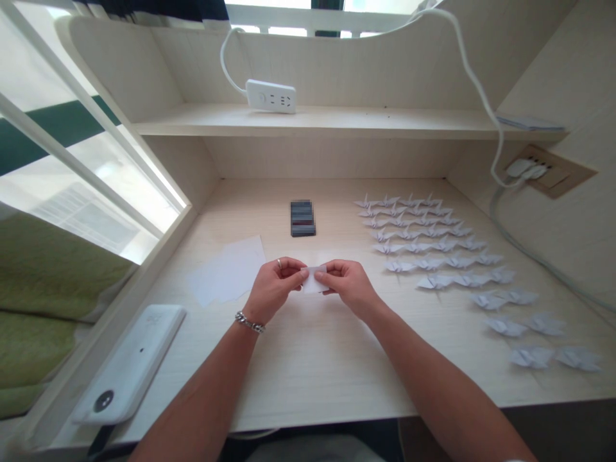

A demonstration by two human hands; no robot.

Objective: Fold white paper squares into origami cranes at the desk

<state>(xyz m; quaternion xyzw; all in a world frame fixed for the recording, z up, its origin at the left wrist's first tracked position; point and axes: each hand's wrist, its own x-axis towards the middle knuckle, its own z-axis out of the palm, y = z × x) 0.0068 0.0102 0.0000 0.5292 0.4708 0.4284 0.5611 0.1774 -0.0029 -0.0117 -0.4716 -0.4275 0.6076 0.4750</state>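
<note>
A small folded piece of white paper (314, 281) is held between my two hands above the middle of the desk. My left hand (279, 280), with a ring and a chain bracelet at the wrist, pinches its left edge between thumb and fingers. On the other side, my right hand (347, 282) pinches the right edge the same way. Loose white paper sheets (231, 268) lie flat just left of my left hand. To the right of my right hand stand rows of folded white paper cranes (428, 247).
A dark phone (302, 218) lies beyond my hands. At the left edge rests a white box-like device (132, 366). A power strip (271, 97) sits on the shelf (337, 122), and its white cable (469, 67) runs to a wall socket (553, 172) at right.
</note>
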